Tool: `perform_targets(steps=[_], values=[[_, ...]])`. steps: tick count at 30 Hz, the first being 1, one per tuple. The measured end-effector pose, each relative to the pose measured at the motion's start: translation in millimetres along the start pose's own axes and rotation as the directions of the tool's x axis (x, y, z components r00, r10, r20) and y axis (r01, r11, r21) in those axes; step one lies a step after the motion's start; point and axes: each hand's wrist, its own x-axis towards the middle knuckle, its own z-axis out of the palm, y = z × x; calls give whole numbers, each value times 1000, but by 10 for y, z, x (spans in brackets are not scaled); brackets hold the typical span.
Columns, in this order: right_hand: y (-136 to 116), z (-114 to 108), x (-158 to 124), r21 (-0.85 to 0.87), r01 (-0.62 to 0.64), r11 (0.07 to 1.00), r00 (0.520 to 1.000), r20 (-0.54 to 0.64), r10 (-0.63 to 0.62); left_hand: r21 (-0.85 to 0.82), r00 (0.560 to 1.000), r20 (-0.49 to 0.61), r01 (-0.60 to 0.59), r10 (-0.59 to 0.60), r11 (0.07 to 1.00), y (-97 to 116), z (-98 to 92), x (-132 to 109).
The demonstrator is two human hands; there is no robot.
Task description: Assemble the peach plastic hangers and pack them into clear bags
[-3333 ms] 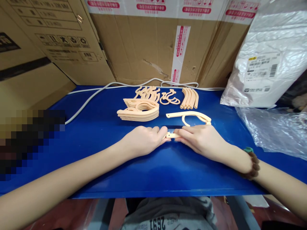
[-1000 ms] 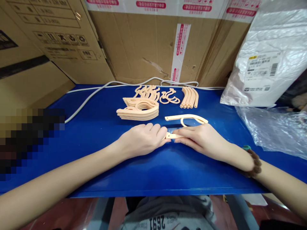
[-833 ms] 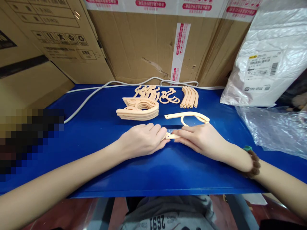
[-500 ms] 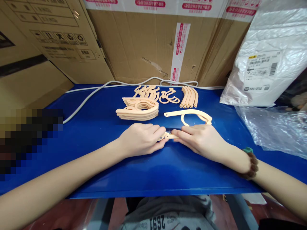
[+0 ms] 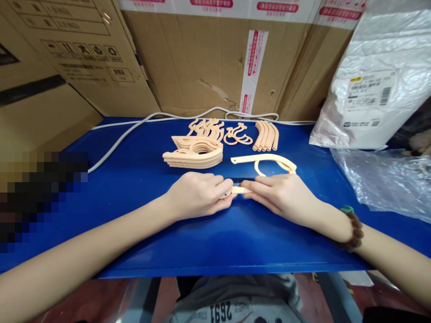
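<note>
To the front right of the hanger stack (image 5: 193, 159), a cream plastic piece (image 5: 239, 190) is pinched by both the left hand (image 5: 199, 194) and the right hand (image 5: 276, 193), fingers closed; it is best kept level and pressed evenly. Behind the stack a cardboard box (image 5: 195, 63), and well right a white bag (image 5: 333, 128), are seen, contents hidden.

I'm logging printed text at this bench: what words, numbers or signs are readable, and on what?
"2691": upside down, on the grey clothing; smaller print beside it is too blurred.
"(KG)": on the left carton; its figures and other lettering are too blurred to quote surely.
Signs, no words: umbrella and recycling arrows, same carton.
Red-and-white tape: characters too blurred.
White bag's label: barcode visible, print too small.
</note>
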Motion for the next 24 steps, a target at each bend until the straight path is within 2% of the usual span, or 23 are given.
perform_targets(steps=[4,13,18,24], values=[[13,-2,0,53,-17,998,1000,24,16,4,1000,-19,-2,2,1000,1,-7,6],[20,-13,11,43,-9,999,1000,25,8,-11,1000,-11,-19,19,1000,0,14,-3],[50,-16,26,57,8,998,997,77,-13,-39,998,34,-51,53,998,-2,36,-15],[60,1,8,65,-41,997,996,87,35,32,996,87,-13,10,999,11,29,1]])
